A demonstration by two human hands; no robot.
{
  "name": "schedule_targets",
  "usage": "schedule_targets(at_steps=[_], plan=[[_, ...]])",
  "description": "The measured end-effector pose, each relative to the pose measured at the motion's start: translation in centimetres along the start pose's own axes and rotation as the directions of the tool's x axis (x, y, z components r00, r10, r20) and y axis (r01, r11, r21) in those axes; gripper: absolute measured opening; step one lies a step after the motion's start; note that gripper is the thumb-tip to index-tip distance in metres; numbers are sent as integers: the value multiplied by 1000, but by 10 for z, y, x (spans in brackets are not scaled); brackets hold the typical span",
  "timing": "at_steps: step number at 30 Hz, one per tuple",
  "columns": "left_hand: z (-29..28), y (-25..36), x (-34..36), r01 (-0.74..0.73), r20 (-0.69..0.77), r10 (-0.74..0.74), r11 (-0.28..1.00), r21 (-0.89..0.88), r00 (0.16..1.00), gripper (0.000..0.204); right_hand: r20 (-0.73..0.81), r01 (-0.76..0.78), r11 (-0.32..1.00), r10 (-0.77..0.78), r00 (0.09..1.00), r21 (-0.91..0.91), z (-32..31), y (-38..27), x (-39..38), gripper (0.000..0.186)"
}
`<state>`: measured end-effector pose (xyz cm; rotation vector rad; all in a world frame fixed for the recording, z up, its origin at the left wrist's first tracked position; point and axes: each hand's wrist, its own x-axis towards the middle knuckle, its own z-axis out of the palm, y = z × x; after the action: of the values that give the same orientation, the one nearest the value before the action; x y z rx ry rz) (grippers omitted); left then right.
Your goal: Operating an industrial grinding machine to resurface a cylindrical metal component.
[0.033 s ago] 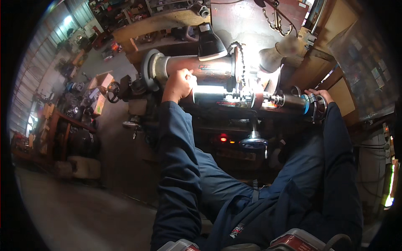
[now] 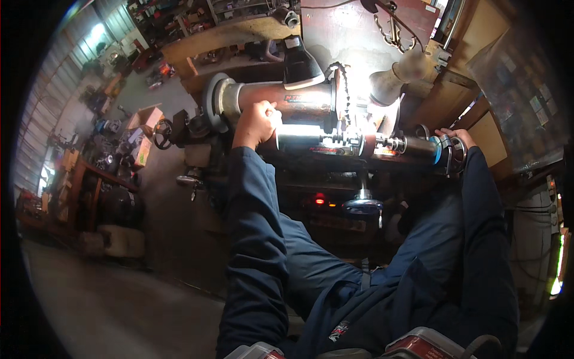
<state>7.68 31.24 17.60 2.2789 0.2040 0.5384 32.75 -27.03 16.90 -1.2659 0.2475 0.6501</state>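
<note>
Silvery metal forms the smooth bright cylinder (image 2: 300,136) lying just on the near side of a thick reddish-brown metal drum (image 2: 296,100). By the cylinder's left end, the left hand (image 2: 258,124) is held with fingers curled; whether anything is grasped cannot be told. Farther right, the right hand (image 2: 457,135) is placed at the far edge of a shiny metal handwheel (image 2: 461,158); how firmly its grip is closed cannot be told.

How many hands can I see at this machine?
2. The left hand is by the left end of the shiny cylinder; the right hand is at the metal handwheel on the right. No others show, though fingers are partly hidden.
</note>
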Motion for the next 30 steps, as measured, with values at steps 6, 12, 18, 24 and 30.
schedule_targets(at_steps=[6,12,18,24,30], plan=[[0,-2,1,-14,-8,15,999,52,1000,28,1,43,999,-43,999,2,-13,-1,12,63],[-3,5,-2,-35,-16,36,997,62,999,32,-104,186,972,-172,980,144,-16,6,2,57],[-5,12,-8,-42,-40,46,995,85,998,33,-101,277,957,-285,953,-88,-7,7,-35,54],[-4,8,-8,-88,-39,95,981,172,995,33,-114,418,777,-523,844,-471,-17,7,-32,52],[1,8,-19,-48,-122,57,996,76,991,33,-25,282,214,-835,550,-935,-5,49,-74,52]])
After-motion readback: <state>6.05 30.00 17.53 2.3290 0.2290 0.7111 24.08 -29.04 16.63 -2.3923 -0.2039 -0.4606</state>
